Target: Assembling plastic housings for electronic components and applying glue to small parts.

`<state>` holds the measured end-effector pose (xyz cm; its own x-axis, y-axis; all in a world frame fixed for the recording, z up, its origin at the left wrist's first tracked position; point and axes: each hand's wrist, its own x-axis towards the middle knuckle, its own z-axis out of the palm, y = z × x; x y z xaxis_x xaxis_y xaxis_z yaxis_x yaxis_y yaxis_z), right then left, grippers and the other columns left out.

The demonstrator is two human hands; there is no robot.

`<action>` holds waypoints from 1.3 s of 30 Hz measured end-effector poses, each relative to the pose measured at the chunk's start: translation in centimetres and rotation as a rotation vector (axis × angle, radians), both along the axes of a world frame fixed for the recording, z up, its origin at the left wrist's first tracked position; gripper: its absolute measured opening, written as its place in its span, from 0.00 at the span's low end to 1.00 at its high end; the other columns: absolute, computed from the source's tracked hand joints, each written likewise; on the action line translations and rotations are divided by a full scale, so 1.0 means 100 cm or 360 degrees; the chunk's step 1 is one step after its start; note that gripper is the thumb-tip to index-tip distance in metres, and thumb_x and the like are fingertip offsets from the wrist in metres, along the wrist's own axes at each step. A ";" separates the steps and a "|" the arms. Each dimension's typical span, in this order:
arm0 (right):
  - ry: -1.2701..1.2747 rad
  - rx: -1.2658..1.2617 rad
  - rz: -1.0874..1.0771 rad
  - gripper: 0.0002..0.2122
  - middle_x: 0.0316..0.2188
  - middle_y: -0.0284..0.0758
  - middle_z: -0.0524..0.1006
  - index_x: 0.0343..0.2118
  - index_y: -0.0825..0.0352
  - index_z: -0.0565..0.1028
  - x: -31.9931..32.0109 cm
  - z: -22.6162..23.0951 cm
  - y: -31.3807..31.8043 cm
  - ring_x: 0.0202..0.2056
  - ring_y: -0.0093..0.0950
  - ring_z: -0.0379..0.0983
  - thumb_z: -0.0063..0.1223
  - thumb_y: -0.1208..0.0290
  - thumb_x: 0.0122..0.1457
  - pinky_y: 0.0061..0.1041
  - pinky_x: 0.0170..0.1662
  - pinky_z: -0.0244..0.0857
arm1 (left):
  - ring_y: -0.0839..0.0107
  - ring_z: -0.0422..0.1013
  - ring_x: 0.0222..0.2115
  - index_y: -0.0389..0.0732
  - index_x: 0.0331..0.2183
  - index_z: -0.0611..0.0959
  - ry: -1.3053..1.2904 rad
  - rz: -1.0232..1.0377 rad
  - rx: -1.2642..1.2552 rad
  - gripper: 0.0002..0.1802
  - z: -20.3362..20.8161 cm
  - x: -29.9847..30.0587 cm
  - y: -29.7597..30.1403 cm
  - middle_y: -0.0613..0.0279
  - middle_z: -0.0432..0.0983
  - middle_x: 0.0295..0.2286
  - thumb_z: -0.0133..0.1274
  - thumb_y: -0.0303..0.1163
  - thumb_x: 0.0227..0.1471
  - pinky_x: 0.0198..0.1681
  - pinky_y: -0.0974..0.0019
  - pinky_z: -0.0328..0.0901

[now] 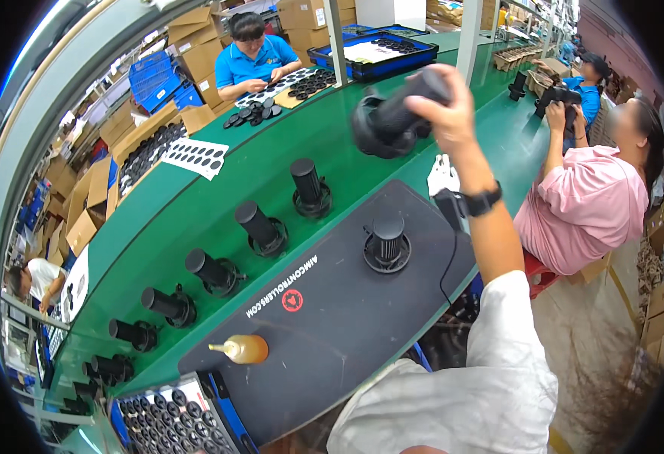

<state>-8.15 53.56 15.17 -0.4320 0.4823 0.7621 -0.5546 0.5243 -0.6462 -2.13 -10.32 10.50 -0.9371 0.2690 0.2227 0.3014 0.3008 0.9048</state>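
Raised over the far side of the bench, my right hand [447, 113] is closed round a black cylinder part with a wide ring base [392, 121]. The part is tilted and partly hidden by my fingers. Below it, a similar black cylinder part [388, 240] stands upright in its round base on the dark mat [324, 340]. A bottle of amber liquid with a pointed nozzle [245, 349] lies on the mat's left part. My left hand is not in view.
Several similar parts [259, 227] line the green conveyor [195, 216]. A tray of black rings [169, 424] sits at lower left. A white glove-like item [443, 175] and a black cable [453, 261] lie at right. Co-workers sit across [255, 64] and at right [585, 200]; metal posts [336, 45] rise beyond.
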 end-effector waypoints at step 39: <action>-0.0583 -0.2230 0.2855 0.25 0.37 0.33 0.68 0.45 0.64 0.64 0.071 -0.128 -0.527 0.39 0.27 0.67 0.58 0.61 0.45 0.32 0.47 0.63 | 0.57 0.66 0.51 0.26 0.53 0.67 0.0119 0.0827 0.0981 0.34 -0.065 0.189 -0.003 0.40 0.63 0.52 0.60 0.17 0.43 0.52 0.57 0.67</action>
<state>-1.08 0.84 2.39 -0.8694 -0.4358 0.2330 0.3981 -0.8970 -0.1922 16.77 -10.66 3.98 -0.8852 -0.3885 0.2561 0.3266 -0.1268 0.9366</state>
